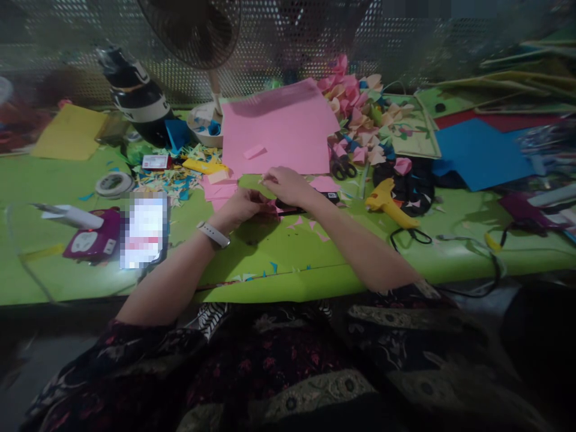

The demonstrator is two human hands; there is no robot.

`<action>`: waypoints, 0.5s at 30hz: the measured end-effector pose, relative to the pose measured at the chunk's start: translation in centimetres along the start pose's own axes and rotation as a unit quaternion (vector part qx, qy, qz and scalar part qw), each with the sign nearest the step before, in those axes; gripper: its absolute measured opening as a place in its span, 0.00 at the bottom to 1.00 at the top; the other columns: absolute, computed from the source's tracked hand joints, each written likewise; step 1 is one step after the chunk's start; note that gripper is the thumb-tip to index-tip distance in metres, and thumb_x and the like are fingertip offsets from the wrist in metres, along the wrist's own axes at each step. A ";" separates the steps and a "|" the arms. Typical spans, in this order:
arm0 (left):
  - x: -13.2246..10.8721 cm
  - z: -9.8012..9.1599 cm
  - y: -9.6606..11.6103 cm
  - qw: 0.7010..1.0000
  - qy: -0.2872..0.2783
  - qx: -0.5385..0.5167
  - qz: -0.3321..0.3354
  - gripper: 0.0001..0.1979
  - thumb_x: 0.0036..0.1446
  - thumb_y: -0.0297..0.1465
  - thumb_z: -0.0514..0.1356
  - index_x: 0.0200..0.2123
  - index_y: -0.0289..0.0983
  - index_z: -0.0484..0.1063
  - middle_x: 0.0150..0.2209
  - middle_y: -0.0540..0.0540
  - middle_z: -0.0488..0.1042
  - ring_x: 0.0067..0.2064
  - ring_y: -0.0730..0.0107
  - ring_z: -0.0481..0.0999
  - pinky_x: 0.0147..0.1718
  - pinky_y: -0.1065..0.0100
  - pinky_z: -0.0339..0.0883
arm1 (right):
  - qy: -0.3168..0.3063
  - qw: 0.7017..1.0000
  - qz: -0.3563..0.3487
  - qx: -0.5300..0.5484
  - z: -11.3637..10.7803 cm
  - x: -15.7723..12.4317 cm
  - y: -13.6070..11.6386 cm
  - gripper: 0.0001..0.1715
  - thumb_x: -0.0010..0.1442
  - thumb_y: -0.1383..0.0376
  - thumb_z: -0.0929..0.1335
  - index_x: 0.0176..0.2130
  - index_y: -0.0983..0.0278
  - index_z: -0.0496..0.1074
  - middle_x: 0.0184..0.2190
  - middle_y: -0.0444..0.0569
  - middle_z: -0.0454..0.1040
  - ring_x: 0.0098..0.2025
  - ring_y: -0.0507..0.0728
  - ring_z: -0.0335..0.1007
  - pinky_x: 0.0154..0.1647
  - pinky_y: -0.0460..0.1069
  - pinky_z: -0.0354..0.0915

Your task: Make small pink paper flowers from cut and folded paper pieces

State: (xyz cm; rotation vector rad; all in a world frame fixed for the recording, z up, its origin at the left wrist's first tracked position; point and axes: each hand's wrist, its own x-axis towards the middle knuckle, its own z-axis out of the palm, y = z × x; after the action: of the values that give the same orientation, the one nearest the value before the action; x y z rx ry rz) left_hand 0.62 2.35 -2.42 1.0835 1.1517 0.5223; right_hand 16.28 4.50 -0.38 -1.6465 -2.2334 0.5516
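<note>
My left hand (240, 209), a white band at its wrist, is closed with thumb and fingers pinched on a small piece of pink paper (272, 210). Just beyond it, my right hand (288, 185) has its fingers bent and pressed together at the tips; what they hold, if anything, is too small to make out. Partly under my right wrist lies a flat black object with a white label (332, 197), its kind unclear. Small pink offcuts (294, 223) are scattered in front of it. Left of my hands are stacked pink paper pieces (219, 187).
Behind my hands lies a large pink sheet (279, 129). Scissors (343, 167), a yellow glue gun (387, 203) and folded paper petals (346, 96) sit right. Leftward are a yellow cutter (204, 166), a tape roll (114, 184), a lit phone (144, 231) and a dark bottle (139, 99).
</note>
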 end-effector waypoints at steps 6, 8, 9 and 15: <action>0.0 0.0 0.0 1.000 -0.005 0.003 0.001 0.10 0.52 0.22 0.70 0.29 0.34 0.70 0.28 0.44 0.80 0.28 0.69 0.80 0.38 0.61 0.78 | -0.001 1.000 0.004 0.000 -0.1 -0.1 -0.2 0.15 0.67 0.62 0.63 0.44 0.67 0.75 0.49 0.59 0.77 0.46 0.61 0.71 0.45 0.53 0.63; 0.0 0.0 0.0 1.000 -0.004 0.002 0.001 0.10 0.52 0.22 0.70 0.29 0.34 0.70 0.27 0.44 0.80 0.28 0.69 0.80 0.37 0.61 0.78 | -0.001 1.000 0.004 -0.003 -0.1 -0.1 -0.2 0.14 0.67 0.62 0.63 0.43 0.67 0.75 0.48 0.58 0.77 0.45 0.61 0.70 0.44 0.53 0.63; 0.0 0.0 0.0 1.000 -0.005 0.000 0.002 0.10 0.52 0.22 0.70 0.29 0.34 0.70 0.28 0.44 0.80 0.28 0.69 0.80 0.37 0.62 0.78 | -0.002 1.000 0.005 -0.003 -0.1 -0.1 -0.2 0.14 0.67 0.62 0.63 0.42 0.67 0.75 0.48 0.58 0.77 0.45 0.60 0.70 0.44 0.53 0.63; 0.1 -0.1 -0.2 1.000 0.000 0.005 0.003 0.10 0.51 0.23 0.71 0.30 0.33 0.71 0.28 0.43 0.80 0.29 0.67 0.81 0.37 0.62 0.78 | 0.001 1.000 -0.001 0.003 0.0 -0.1 -0.1 0.15 0.67 0.63 0.62 0.42 0.67 0.75 0.48 0.58 0.77 0.45 0.60 0.70 0.44 0.53 0.62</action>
State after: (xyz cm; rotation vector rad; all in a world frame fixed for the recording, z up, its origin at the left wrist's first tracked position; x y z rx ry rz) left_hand 0.51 2.42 -2.64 1.0954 1.1527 0.5213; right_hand 16.23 4.39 -0.35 -1.6396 -2.2300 0.5565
